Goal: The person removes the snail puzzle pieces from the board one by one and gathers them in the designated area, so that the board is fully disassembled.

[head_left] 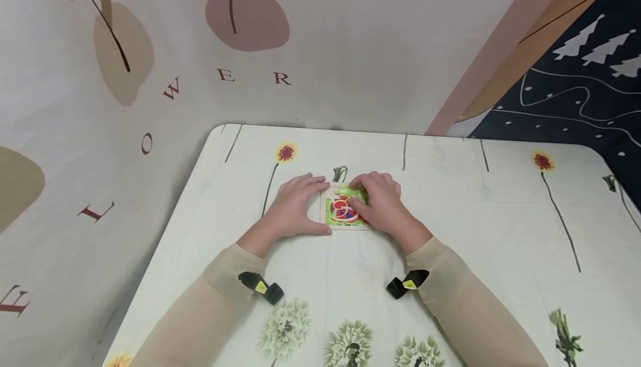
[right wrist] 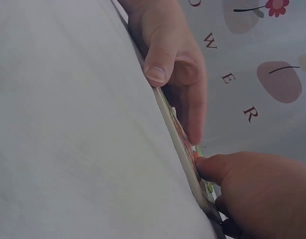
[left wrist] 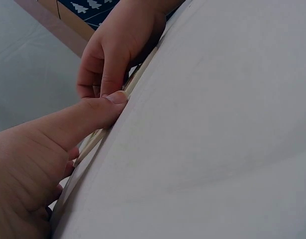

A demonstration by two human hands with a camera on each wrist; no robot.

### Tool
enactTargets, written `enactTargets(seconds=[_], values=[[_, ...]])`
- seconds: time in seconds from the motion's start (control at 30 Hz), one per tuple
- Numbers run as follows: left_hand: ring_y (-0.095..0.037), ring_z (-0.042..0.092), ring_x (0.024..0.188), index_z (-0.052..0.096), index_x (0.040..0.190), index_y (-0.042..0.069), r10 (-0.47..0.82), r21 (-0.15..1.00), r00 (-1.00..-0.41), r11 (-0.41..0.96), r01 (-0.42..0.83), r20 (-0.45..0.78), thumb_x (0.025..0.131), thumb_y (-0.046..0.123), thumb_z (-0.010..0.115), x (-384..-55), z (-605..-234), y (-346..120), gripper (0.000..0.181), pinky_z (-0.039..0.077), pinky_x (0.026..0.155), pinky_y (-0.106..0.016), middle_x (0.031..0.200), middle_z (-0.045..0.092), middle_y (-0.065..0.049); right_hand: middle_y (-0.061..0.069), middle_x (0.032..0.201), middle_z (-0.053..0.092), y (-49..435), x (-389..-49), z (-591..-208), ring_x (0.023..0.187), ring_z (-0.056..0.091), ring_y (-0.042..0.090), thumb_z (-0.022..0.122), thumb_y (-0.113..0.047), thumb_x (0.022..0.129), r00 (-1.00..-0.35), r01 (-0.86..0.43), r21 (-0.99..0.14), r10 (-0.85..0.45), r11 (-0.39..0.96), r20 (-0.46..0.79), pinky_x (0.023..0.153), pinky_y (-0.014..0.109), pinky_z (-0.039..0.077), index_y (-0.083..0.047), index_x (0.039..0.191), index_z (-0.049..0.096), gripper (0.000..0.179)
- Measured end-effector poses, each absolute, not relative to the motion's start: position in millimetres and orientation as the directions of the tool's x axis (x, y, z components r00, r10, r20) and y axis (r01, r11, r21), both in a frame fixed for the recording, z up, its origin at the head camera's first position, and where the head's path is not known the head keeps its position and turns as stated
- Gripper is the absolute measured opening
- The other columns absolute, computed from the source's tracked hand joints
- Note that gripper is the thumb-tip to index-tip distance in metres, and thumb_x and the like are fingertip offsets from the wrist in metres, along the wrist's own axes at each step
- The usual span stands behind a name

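A small wooden puzzle board (head_left: 324,206) lies on the table, its pale frame around a bright green, red and blue picture. My left hand (head_left: 295,207) holds the board at its left end, thumb at the near edge and fingers at the far edge. The left wrist view shows that thumb (left wrist: 117,97) against the pale rim. Over the board's right part, my right hand (head_left: 383,203) pinches a green puzzle piece (head_left: 356,193) between thumb and fingers. Its coloured edge stands above the frame in the right wrist view, next to the thumb (right wrist: 208,167). The hand hides the board's right end.
A white cloth with printed flowers covers the table (head_left: 501,233). Behind it hangs a pale printed curtain (head_left: 350,50), with a dark tree-patterned cloth (head_left: 576,94) at the right. Both sleeved forearms lie over the near part, each with a black wrist camera (head_left: 272,293).
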State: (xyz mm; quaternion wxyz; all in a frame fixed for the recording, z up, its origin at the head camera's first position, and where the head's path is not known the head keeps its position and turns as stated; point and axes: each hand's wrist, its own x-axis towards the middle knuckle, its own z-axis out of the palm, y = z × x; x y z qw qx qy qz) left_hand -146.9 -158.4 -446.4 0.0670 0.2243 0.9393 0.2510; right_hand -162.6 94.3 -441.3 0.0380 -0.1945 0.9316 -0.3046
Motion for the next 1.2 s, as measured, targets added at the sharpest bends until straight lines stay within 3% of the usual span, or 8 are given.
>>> enactTargets(seconds=[0.47,0.8,1.2], values=[[-0.032,0.026,0.159,0.053,0.159,0.014,0.464,0.495,-0.886,0.771,0.400,-0.006,0.072,0.060,0.094,-148.0,-445.9,-158.8,0.107,0.020,0.125,-0.061,0.168,0.043,-0.004,0.006,0.122,0.068,94.5,-162.5,-446.4,0.123,0.048,0.035,0.080,-0.021,0.098,-0.914,-0.372,-0.623,-0.389,0.688,0.117,0.106,0.061,0.029,-0.010,0.124,0.066,0.032],[-0.031,0.026,0.159,0.053,0.158,0.014,0.465,0.497,-0.885,0.770,0.402,-0.004,0.072,0.060,0.094,-147.6,-446.6,-159.0,0.106,0.020,0.125,-0.061,0.168,0.043,-0.004,0.008,0.128,0.069,94.2,-161.7,-446.9,0.123,0.051,0.034,0.079,-0.021,0.099,-0.899,-0.410,-0.599,-0.417,0.688,0.136,0.102,0.058,0.033,-0.012,0.141,0.067,0.045],[-0.033,0.026,0.159,0.053,0.159,0.014,0.468,0.489,-0.884,0.773,0.405,-0.008,0.072,0.059,0.094,-147.1,-443.5,-158.3,0.106,0.021,0.125,-0.062,0.168,0.043,-0.005,0.010,0.126,0.067,95.1,-161.5,-448.1,0.123,0.052,0.035,0.079,-0.023,0.099,-0.889,-0.431,-0.576,-0.435,0.695,0.141,0.102,0.060,0.034,-0.012,0.144,0.069,0.048]])
